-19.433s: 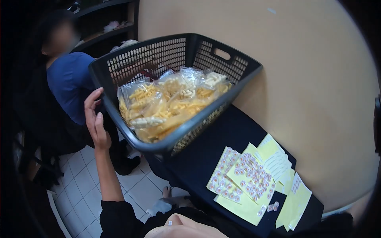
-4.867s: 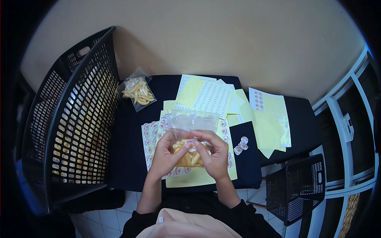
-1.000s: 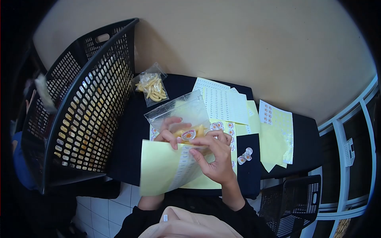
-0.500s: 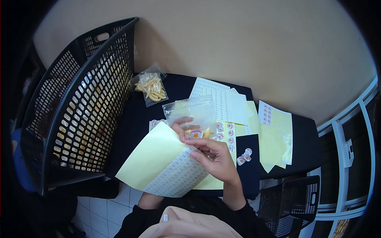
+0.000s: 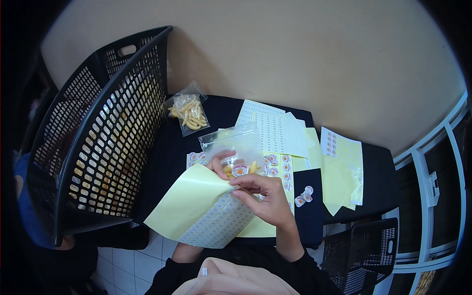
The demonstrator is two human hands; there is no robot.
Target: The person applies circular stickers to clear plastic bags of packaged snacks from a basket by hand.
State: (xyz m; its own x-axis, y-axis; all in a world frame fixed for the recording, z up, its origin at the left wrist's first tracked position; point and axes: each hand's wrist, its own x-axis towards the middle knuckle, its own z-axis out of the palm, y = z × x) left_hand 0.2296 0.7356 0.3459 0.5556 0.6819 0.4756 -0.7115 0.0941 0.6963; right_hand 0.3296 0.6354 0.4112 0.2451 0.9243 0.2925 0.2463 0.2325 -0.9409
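Fingers of the right hand are bending inward, with thumb and forefinger tips pinching together on the upper edge of the yellow label sheet. That sheet is bowing upward and hanging over the near edge of the bench toward 7 o'clock. The left hand is hiding mostly under the sheet. Its 2 fingertips in view are pressing closed on the lower left corner of the clear snack bag.

The bag is standing at 12 o'clock from the right fingertips, just beside them. Yellow snack sticks are sitting at its bottom, and 1 round sticker is showing on its front.

A sheet of round stickers is lying flat on the bench below both hands. White label sheets are lying at 1 o'clock from the hands, and yellow backing sheets at 3 o'clock. A few loose stickers are resting just beside the right hand. A second snack bag is lying at 11 o'clock, near the tall black basket, which is filling the 9 o'clock side. A small black basket is sitting on the floor at 5 o'clock.
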